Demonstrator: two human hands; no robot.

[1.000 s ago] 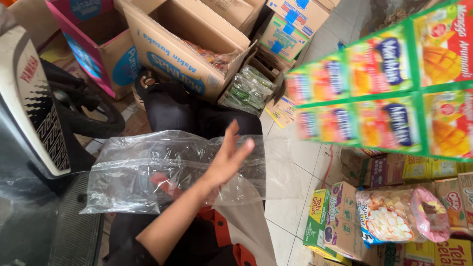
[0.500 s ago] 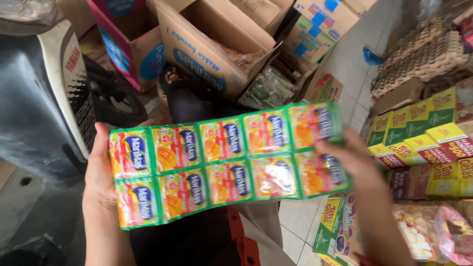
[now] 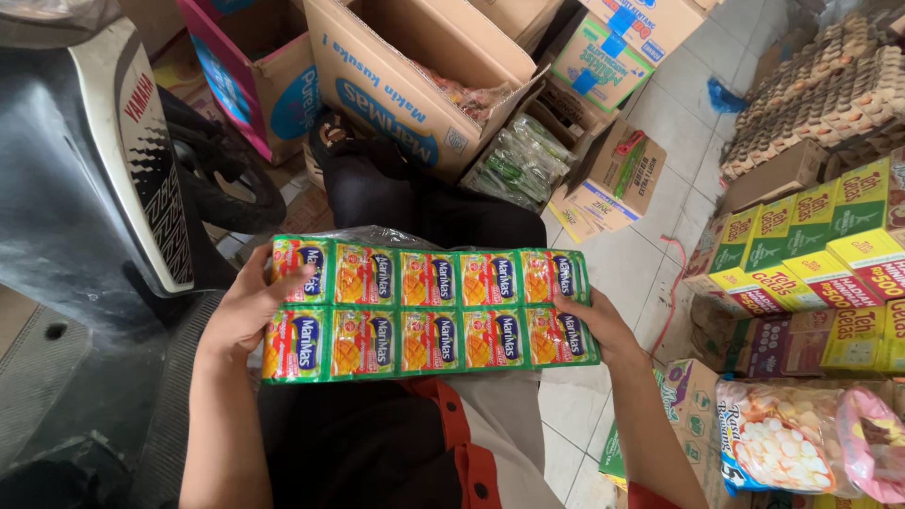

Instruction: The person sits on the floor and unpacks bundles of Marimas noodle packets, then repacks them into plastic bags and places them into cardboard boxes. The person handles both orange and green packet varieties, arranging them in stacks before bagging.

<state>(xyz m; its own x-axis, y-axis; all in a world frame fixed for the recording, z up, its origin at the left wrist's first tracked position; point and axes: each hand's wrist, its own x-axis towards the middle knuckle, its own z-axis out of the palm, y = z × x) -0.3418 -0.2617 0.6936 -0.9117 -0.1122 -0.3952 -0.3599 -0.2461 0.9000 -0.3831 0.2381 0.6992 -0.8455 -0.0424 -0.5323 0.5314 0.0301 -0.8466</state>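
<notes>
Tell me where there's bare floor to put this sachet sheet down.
Bare white tile floor lies between the small open cardboard box and the stacked yellow-green cartons. Crowded elsewhere: large open cardboard box ahead, black motorbike left, bagged snacks right.

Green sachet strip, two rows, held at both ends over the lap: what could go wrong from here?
1. The green two-row sachet strip is gripped only at its ends by the left hand and right hand; the unsupported middle could sag or fold.
2. The clear plastic bag lies hidden under the strip, so it may snag.
3. The dark scooter body crowds the left elbow.
</notes>
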